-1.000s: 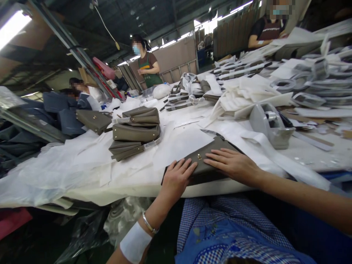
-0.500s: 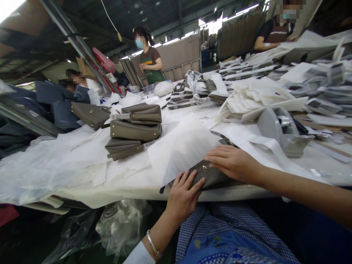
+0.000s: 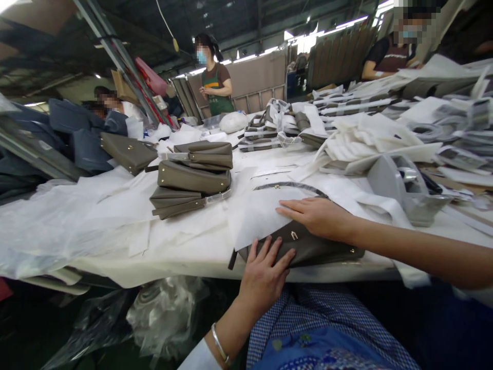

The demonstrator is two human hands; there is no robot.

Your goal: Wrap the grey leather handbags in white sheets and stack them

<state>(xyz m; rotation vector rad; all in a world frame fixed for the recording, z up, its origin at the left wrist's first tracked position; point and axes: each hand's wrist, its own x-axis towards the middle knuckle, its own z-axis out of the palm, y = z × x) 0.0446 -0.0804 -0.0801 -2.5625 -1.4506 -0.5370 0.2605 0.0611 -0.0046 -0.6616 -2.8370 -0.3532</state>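
A taupe leather handbag [image 3: 311, 245] lies flat at the near edge of the white-covered table [image 3: 185, 246]. A sheet of white tissue paper [image 3: 262, 210] covers its far half. My left hand [image 3: 266, 275] rests on the bag's near left edge with fingers spread. My right hand [image 3: 314, 216] lies flat, palm down, on the paper over the bag, fingers stretched toward the left.
A stack of matching taupe bags [image 3: 194, 177] stands to the left, another bag [image 3: 127, 151] beyond it. White wrapping and straps [image 3: 370, 139] pile up at the right with a grey tape dispenser [image 3: 404, 187]. Three people work at the far side. Plastic bags [image 3: 165, 313] hang under the table.
The tissue sheet has come over the bag's far half. My right hand has moved onto the paper and my left hand has slid back to the bag's near edge.
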